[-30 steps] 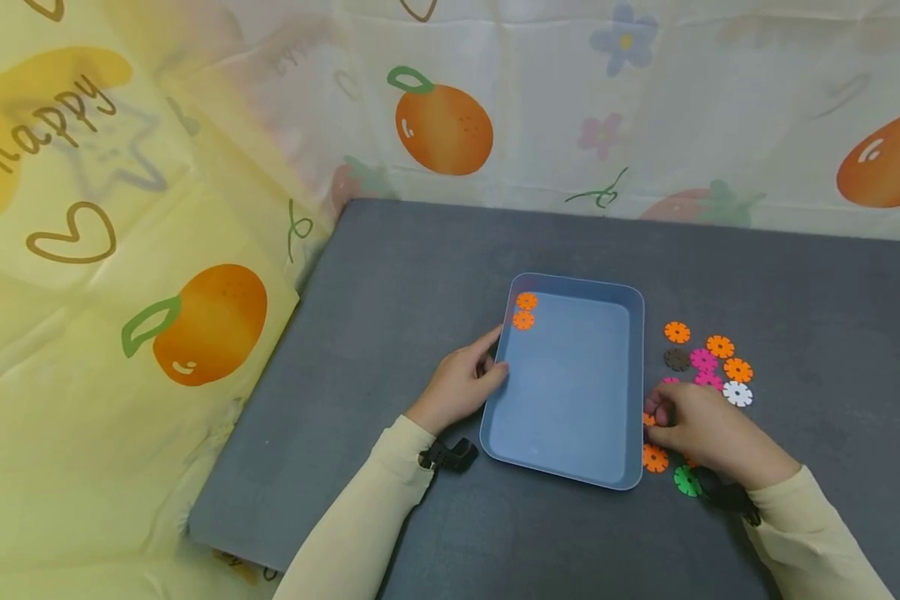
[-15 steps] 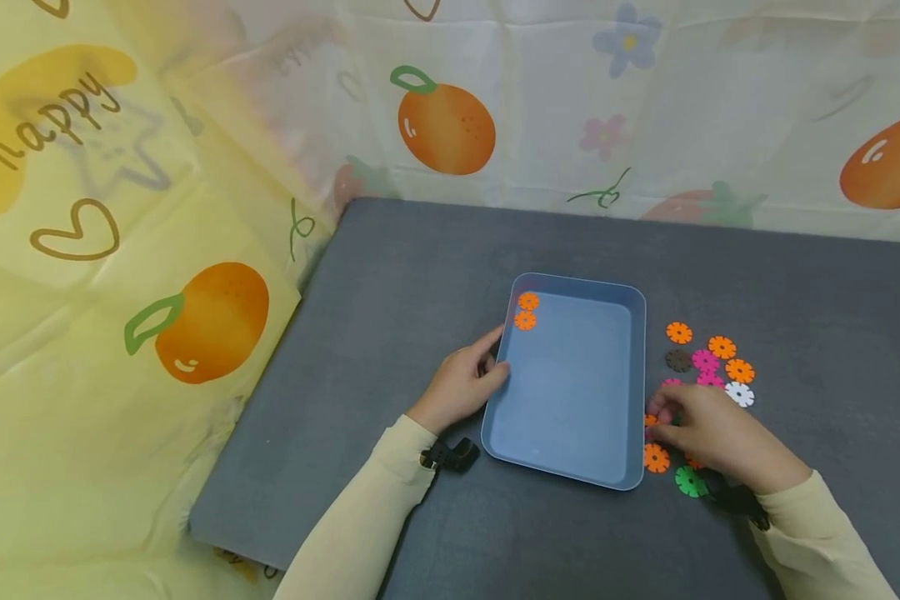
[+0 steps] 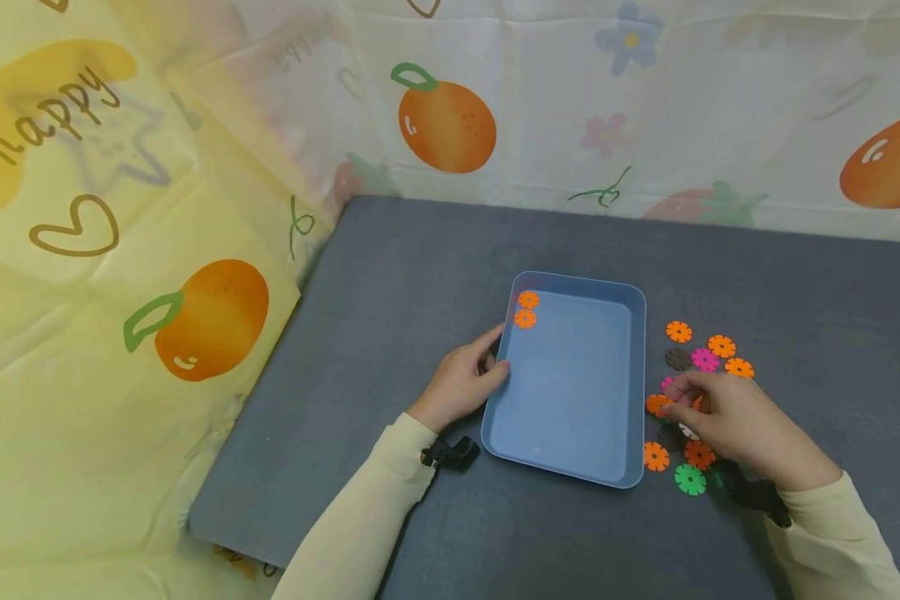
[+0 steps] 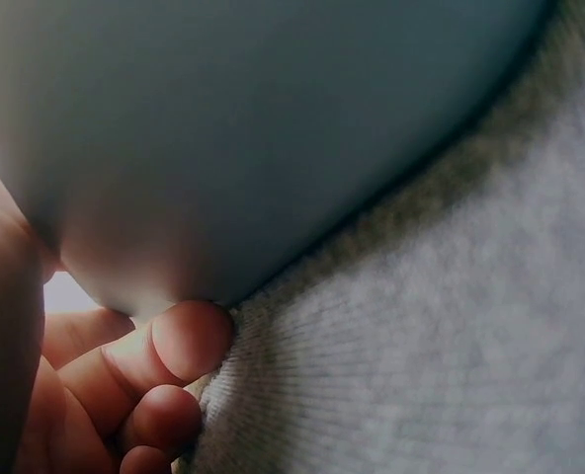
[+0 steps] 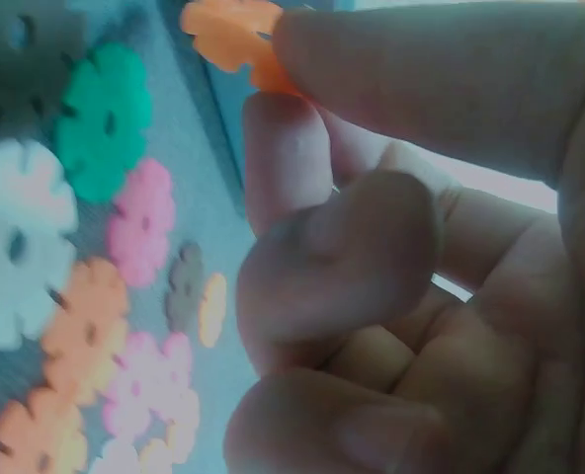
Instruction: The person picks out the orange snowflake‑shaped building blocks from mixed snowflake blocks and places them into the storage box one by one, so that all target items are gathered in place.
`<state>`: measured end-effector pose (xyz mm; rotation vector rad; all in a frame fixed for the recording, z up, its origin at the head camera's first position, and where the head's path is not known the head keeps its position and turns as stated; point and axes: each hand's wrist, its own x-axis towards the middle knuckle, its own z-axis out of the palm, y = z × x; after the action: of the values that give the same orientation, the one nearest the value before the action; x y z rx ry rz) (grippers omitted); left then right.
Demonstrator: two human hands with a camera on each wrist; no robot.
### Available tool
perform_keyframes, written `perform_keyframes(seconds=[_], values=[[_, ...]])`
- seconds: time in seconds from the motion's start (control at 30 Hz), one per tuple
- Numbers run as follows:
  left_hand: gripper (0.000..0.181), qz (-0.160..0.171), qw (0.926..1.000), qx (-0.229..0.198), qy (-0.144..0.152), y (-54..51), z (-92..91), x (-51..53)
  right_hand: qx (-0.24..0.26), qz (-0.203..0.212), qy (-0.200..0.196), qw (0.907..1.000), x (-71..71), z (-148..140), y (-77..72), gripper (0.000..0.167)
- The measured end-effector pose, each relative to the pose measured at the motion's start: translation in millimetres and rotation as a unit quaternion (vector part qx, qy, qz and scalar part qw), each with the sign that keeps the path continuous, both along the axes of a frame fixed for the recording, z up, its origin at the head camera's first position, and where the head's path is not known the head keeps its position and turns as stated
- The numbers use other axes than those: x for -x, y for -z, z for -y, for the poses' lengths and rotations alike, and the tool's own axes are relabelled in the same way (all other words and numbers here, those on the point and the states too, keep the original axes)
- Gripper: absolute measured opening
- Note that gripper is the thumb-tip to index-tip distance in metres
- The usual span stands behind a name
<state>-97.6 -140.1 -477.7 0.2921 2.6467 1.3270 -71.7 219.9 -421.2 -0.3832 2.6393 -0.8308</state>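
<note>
A blue rectangular tray (image 3: 572,396) lies on the dark grey table. At its left side, my left hand (image 3: 456,390) grips the wall, the thumb over the rim; in the left wrist view its curled fingers (image 4: 192,341) touch the tray's outside. Two orange notched discs (image 3: 527,309) lie in the tray's far left corner. Just right of the tray, my right hand (image 3: 746,427) pinches another orange notched disc (image 5: 231,32) between thumb and forefinger, held above the table. Beneath and around that hand are several loose discs, partly hidden by it.
Loose discs right of the tray include orange ones (image 3: 722,346), a pink one (image 3: 705,360), a dark brown one (image 3: 678,359) and a green one (image 3: 691,479). A fruit-printed cloth (image 3: 540,108) hangs behind the table (image 3: 412,275) and along its left side.
My right hand has lifted an orange disc and shifted slightly up and to the right, uncovering an orange disc near the green one. My left hand stays on the tray.
</note>
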Motion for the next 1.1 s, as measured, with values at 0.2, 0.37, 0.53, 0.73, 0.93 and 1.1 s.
perform_keyframes(seconds=[0.2,0.37,0.53,0.73,0.93,1.1], values=[[0.061,0.003,1.0,-0.003,0.001,0.5,0.0,0.7,-0.004,0.006,0.034,0.9994,5.9,-6,-11.2,0.022],[0.061,0.007,1.0,-0.002,-0.002,0.7,0.3,0.6,0.004,0.011,0.057,0.9983,12.3,0,-16.4,0.023],[0.06,0.003,1.0,-0.001,-0.002,1.9,0.4,1.1,0.02,0.007,0.059,0.998,19.7,10,-19.0,0.022],[0.06,0.004,1.0,-0.005,0.001,2.2,0.7,1.3,0.033,0.02,0.055,0.9977,28.3,22,-22.5,0.025],[0.06,0.01,0.9999,-0.009,-0.001,0.6,-0.1,0.4,0.055,0.014,0.038,0.9977,38.6,38,-21.2,0.02],[0.06,0.008,0.9999,-0.009,0.0,-0.1,-0.1,0.3,0.055,0.007,0.033,0.9979,47.6,52,-20.2,0.018]])
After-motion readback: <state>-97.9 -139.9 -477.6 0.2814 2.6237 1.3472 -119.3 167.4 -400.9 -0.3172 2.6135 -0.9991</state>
